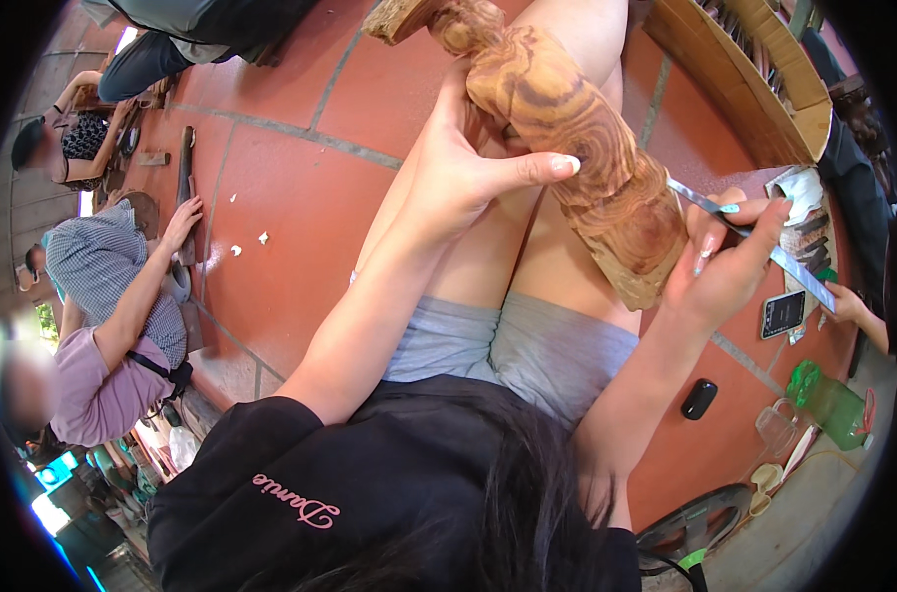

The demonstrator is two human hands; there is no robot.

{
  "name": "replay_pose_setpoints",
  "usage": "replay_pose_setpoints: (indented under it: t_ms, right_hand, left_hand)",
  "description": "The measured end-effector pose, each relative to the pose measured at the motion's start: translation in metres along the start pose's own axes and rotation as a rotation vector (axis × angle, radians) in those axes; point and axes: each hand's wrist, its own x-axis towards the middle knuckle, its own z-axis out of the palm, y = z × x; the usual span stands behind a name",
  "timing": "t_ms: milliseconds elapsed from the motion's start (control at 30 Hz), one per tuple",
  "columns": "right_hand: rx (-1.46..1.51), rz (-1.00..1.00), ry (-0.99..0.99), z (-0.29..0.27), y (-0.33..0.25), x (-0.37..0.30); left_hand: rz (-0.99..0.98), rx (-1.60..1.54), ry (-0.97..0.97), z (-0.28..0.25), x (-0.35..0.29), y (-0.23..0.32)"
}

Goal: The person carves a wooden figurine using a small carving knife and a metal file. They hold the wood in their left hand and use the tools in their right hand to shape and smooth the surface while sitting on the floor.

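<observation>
A carved wooden figure (577, 128) with swirling brown grain lies slantwise over my knees. My left hand (468, 163) grips it from the left side, thumb stretched across the wood and the other fingers mostly hidden behind it. In my right hand (720, 261) is a slim flat carving tool (710, 204), pinched between thumb and fingers. Its pale narrow tip meets the right edge of the figure. A long light strip (804, 278) extends beyond my right hand; whether it belongs to the same tool, I cannot tell.
Another person's hand (845, 303) is near that strip. A cardboard box (754, 99) holds tools at the upper right. On the tiled floor (291, 217) are a phone (783, 315), black case (699, 398), green bottle (833, 407) and clear cup (776, 426). Co-workers sit at left.
</observation>
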Motion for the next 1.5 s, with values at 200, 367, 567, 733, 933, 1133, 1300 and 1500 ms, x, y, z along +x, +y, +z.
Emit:
replay_pose_setpoints:
  t_ms: [200,367,567,733,933,1133,1300,1500]
  right_hand:
    - [0.119,-0.004,-0.013,-0.007,-0.004,-0.002]
    - [-0.068,-0.138,-0.066,-0.03,-0.004,-0.005]
    - [-0.509,-0.278,0.045,-0.047,-0.027,-0.004]
    - [-0.511,-0.161,0.144,-0.058,-0.025,-0.014]
    - [-0.303,-0.009,-0.031,-0.06,-0.005,-0.04]
    - [-0.303,-0.052,-0.074,-0.06,-0.004,-0.048]
    - [-0.259,-0.096,-0.125,-0.057,0.002,-0.048]
    - [-0.303,-0.108,-0.083,-0.053,0.005,-0.051]
  left_hand:
    - [-0.044,-0.123,-0.19,-0.012,-0.001,0.006]
    - [-0.049,-0.101,-0.252,-0.019,0.004,0.003]
    - [0.0,0.025,-0.219,-0.022,0.0,0.0]
    - [-0.063,0.006,-0.04,-0.01,-0.006,0.011]
    - [0.005,0.132,0.072,-0.007,-0.012,0.016]
    - [0.06,-0.072,0.122,-0.017,-0.012,0.012]
    - [0.043,-0.059,0.1,-0.019,-0.01,0.009]
    - [0.049,0.06,0.095,-0.012,-0.008,0.006]
